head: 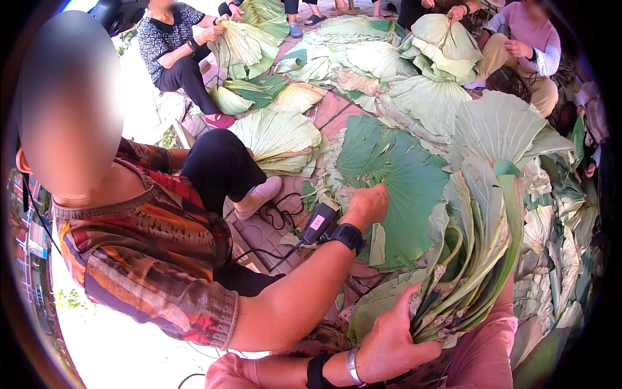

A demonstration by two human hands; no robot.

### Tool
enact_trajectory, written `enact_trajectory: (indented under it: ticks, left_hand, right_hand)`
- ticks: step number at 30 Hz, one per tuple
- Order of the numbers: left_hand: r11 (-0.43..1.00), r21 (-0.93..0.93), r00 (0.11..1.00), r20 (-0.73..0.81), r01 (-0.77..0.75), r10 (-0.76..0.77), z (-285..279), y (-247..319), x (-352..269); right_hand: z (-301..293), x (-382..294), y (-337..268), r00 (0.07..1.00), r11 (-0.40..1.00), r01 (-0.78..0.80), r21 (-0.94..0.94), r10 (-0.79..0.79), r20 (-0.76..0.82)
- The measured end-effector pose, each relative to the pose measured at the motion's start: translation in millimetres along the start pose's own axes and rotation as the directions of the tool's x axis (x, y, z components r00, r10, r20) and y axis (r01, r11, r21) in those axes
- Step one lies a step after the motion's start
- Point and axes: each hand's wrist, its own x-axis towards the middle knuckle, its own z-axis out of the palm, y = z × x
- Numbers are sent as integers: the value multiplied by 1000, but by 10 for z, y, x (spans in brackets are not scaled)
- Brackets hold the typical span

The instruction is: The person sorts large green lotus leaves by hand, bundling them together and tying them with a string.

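Observation:
At the lower right, my left hand, with a silver bracelet and a black strap at its wrist, grips the gathered base of a thick bundle of folded lotus leaves. The leaves fan upward, pale green with browned edges. My right hand is hidden behind the bundle; only part of that pink-sleeved arm shows at the bottom right. Just beyond lies a broad dark green lotus leaf, which a co-worker's hand touches near its middle. A pale leaf lies below it.
Close at the left sits a co-worker, whose forearm reaches across in front. A black device with a cable is by that wrist. Lotus leaf piles cover much of the paving, more stand at right, and other people sit around.

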Motion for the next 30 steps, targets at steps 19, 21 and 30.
enact_trajectory:
  ticks: [19, 21, 30]
  left_hand:
    - [972, 185, 979, -114, -145, 168, -41, 59, 87]
    - [935, 317, 974, -101, -160, 201, 2, 69, 48]
    - [987, 136, 995, 49, -90, 84, 331, -243, 67]
  right_hand:
    - [612, -402, 306, 997, 988, 28, -155, -16, 74]
    - [657, -516, 353, 996, 986, 38, -164, -24, 86]
    - [674, -1068, 689, 991, 954, 86, -288, -53, 120]
